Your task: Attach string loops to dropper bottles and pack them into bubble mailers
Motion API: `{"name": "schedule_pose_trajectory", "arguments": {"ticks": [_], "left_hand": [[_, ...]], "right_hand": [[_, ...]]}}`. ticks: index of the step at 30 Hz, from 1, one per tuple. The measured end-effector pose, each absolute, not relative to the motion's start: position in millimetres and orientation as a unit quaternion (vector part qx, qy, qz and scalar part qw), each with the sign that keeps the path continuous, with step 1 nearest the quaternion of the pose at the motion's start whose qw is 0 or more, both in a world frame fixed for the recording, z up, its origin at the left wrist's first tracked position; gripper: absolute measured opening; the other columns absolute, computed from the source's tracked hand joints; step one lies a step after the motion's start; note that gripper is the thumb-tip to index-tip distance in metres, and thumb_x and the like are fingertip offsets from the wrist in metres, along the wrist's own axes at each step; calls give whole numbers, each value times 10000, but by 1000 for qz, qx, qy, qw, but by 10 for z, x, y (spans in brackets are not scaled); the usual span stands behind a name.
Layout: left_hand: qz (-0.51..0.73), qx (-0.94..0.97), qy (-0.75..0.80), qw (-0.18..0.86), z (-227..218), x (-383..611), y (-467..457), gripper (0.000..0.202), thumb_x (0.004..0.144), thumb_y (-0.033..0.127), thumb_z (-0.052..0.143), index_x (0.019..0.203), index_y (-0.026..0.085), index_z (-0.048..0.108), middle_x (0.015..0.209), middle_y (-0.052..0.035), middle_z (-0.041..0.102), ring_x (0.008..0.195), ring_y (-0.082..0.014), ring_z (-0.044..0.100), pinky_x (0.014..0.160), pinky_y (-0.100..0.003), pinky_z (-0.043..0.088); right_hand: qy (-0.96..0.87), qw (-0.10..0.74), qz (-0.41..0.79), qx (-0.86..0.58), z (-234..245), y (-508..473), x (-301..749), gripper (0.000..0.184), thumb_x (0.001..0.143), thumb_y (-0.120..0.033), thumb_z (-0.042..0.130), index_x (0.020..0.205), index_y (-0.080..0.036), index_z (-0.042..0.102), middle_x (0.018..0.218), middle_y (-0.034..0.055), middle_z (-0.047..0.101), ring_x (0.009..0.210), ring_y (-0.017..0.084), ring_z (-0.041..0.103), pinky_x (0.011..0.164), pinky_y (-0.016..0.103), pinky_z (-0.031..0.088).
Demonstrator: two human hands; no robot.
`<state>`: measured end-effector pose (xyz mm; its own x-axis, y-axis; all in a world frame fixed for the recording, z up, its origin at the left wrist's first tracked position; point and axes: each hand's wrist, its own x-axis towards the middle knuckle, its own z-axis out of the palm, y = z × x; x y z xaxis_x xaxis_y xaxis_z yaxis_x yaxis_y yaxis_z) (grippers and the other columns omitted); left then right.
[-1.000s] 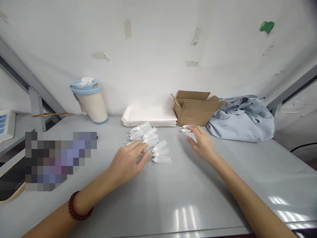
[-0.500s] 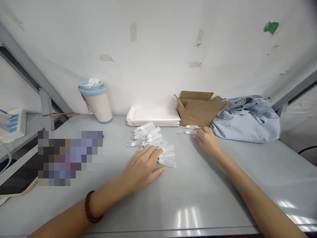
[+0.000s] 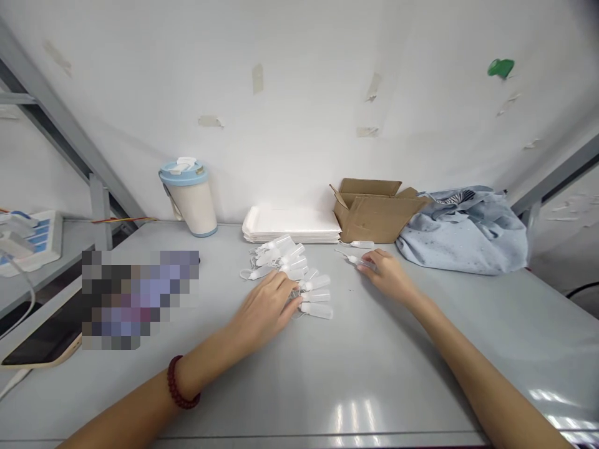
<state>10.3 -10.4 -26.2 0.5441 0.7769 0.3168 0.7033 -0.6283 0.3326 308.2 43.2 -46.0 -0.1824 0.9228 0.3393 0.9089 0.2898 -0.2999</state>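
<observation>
Small clear plastic tubes (image 3: 319, 310) with white caps and thin string loops lie in a heap in the middle of the table. My left hand (image 3: 266, 305) rests on the near left side of this heap, its fingers curled and its thumb close to the index finger by the capped ends. What lies between those fingertips is hidden. Further right, my right hand (image 3: 386, 273) pinches a single tube (image 3: 359, 261) by its clear end, with the white cap and string pointing left. Just behind it, another tube (image 3: 361, 244) lies in front of the cardboard box.
A stack of white padded envelopes (image 3: 292, 226) and an open cardboard box (image 3: 381, 218) stand against the wall. Light blue cloth (image 3: 463, 240) is bunched at the right. To the left are a lidded cup (image 3: 194, 202), a phone (image 3: 44, 337) and a power strip (image 3: 44, 234).
My right hand has drawn its tube slightly nearer and tilted it. My left thumb has moved up toward the fingers beside the heap. The whole view has shifted a little.
</observation>
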Motion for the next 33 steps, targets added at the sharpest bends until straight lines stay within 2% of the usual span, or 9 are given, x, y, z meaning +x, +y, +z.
{"name": "schedule_pose_trajectory", "arguments": {"ticks": [4, 8, 10, 13, 16, 20, 28, 33], "left_hand": [[247, 866, 425, 93, -259, 104, -101, 117, 886, 207, 466, 924, 151, 562, 891, -75, 609, 842, -212, 551, 692, -336, 470], [280, 845, 436, 132, -241, 117, -113, 181, 894, 227, 451, 1015, 156, 564, 847, -54, 594, 836, -202, 552, 716, -335, 466], [300, 819, 456, 177, -220, 123, -120, 240, 904, 267, 446, 1099, 166, 543, 834, -33, 599, 814, -185, 562, 716, -319, 468], [318, 774, 491, 243, -167, 126, -118, 313, 911, 328, 440, 1176, 180, 519, 796, -4, 615, 723, -156, 568, 625, -269, 460], [328, 750, 501, 280, -112, 120, -110, 256, 909, 317, 434, 1065, 187, 590, 780, 1, 631, 677, -139, 559, 554, -231, 424], [333, 746, 497, 293, -75, 113, -118, 224, 902, 293, 437, 859, 190, 631, 758, 3, 636, 677, -135, 548, 549, -223, 401], [342, 776, 460, 263, -88, 139, -150, 216, 901, 254, 442, 825, 191, 634, 696, 8, 602, 629, -122, 509, 540, -220, 386], [342, 796, 427, 261, -104, 144, -163, 219, 908, 254, 447, 870, 192, 653, 688, 3, 592, 606, -118, 491, 550, -226, 386]], "right_hand": [[-778, 263, 51, -569, -317, 305, 2905, 287, 878, -422, 451, 869, -169, 586, 867, 107, 653, 822, 236, 591, 712, 348, 453], [-791, 276, 98, -537, -149, 111, 2675, 278, 896, -400, 440, 931, -167, 589, 878, 79, 652, 796, 194, 594, 592, 275, 450], [-794, 282, 173, -511, -82, 19, 2576, 271, 906, -387, 433, 943, -180, 604, 880, 61, 652, 789, 178, 587, 544, 247, 430], [-785, 285, 277, -475, -25, -78, 2480, 270, 913, -384, 438, 965, -194, 622, 894, 41, 655, 798, 170, 580, 618, 265, 450], [-776, 285, 327, -459, -21, -118, 2445, 276, 923, -380, 429, 997, -196, 621, 924, 38, 657, 831, 176, 584, 717, 298, 463], [-768, 288, 337, -462, -30, -127, 2443, 275, 926, -375, 431, 1014, -195, 619, 923, 37, 660, 831, 179, 592, 753, 312, 465], [-770, 290, 338, -457, -8, -142, 2420, 314, 930, -390, 420, 1041, -188, 635, 909, 45, 677, 818, 184, 601, 749, 321, 478], [-776, 289, 349, -439, -27, -161, 2393, 314, 939, -374, 409, 1056, -193, 636, 917, 41, 680, 826, 182, 607, 753, 313, 479]]}}
